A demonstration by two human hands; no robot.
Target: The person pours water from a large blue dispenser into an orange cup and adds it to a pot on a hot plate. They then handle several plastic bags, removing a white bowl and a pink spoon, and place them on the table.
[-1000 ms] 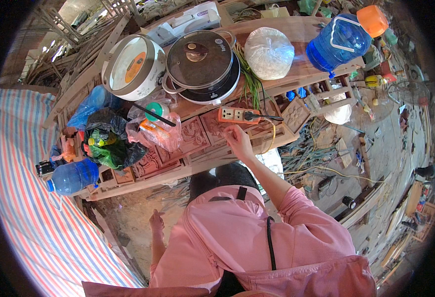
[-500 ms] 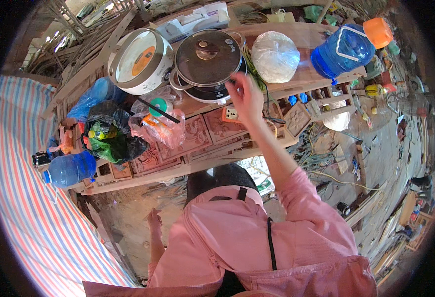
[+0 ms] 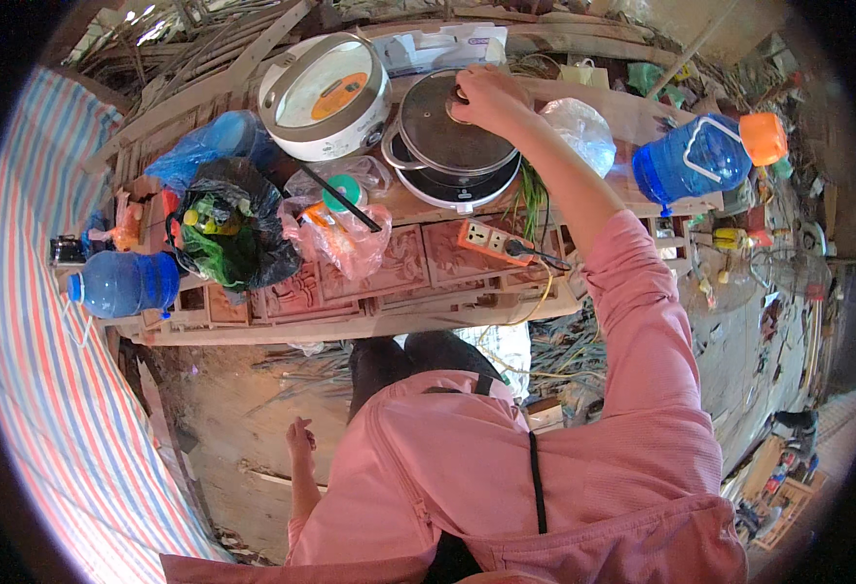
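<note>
My right hand (image 3: 494, 99) is closed around the knob of a dark glass lid (image 3: 447, 136) that lies over a wide pot with a metal loop handle (image 3: 399, 148). Under the pot is a round black-topped electric cooker (image 3: 464, 192) with a white edge. Whether the lid is raised at all, I cannot tell. Down beside my body, away from the bench, hangs my left hand (image 3: 300, 440), its fingers loosely apart with nothing in them. Just left of the pot stands a white rice cooker (image 3: 326, 131), its lid on.
Along the carved wooden bench (image 3: 369, 263) lie an orange power strip (image 3: 491, 241), green stalks (image 3: 528, 200), a clear bulging bag (image 3: 583, 134) and a pink bag (image 3: 350, 238). Blue water jugs (image 3: 691, 161) stand at both ends. Left hangs a striped sheet (image 3: 58, 341).
My right hand has moved from the pot's near right edge up onto the lid's knob and closed on it. The whole view has shifted, and my left hand still hangs low.
</note>
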